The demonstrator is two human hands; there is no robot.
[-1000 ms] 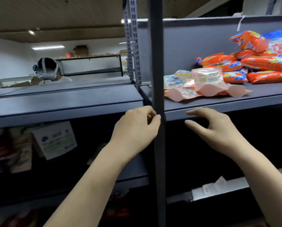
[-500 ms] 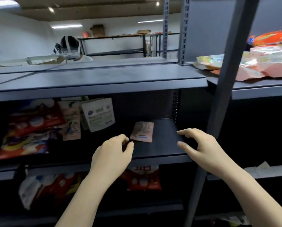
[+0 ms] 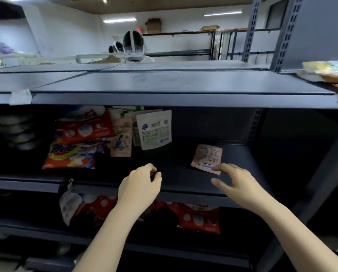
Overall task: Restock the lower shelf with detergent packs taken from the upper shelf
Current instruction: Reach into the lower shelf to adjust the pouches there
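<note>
A small pink detergent pack lies flat on the dark lower shelf. My right hand hovers at the shelf's front edge, its relaxed fingertips just at the pack's near corner, holding nothing. My left hand hangs to the left with fingers loosely curled and empty. Further left on the same shelf stand a white pouch, a pink pouch and red Tide bags. The upper shelf above is bare here; packs show at its far right edge.
Red detergent bags fill the shelf below. A grey upright post rises at the right. Beyond the shelving a person wearing a head-mounted device stands, with racks and cardboard boxes against the back wall.
The view has swung left and down from the stocked upper right shelf to the lower shelf. Both hands dropped with it and reached toward the pink pack.
</note>
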